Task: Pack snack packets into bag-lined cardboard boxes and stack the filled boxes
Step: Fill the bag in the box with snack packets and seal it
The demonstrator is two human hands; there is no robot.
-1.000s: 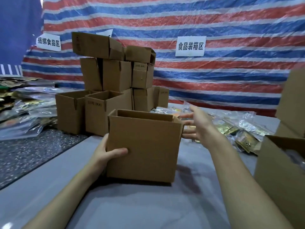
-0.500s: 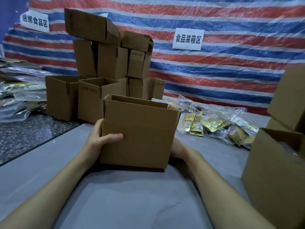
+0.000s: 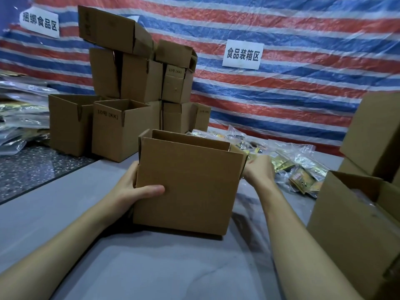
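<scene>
An open brown cardboard box (image 3: pixel 190 182) stands upright on the grey table (image 3: pixel 151 267) right in front of me. My left hand (image 3: pixel 132 191) grips its left side, thumb lying across the front face. My right hand (image 3: pixel 258 169) holds the box's upper right edge, its fingers hidden behind the flap. Snack packets in clear and gold wrappers (image 3: pixel 303 169) lie in a heap behind and to the right of the box. I cannot see inside the box.
A stack of open cardboard boxes (image 3: pixel 129 94) rises at the back left. Another open box (image 3: pixel 357 234) stands at the right, more boxes (image 3: pixel 378 135) piled behind it. Plastic bags (image 3: pixel 19 118) lie far left. A striped tarp (image 3: pixel 281 94) with white signs closes the back.
My right hand came back from reaching toward the packets, went to the box's lower right side, then rose to its upper right edge. The left hand kept its grip on the box.
</scene>
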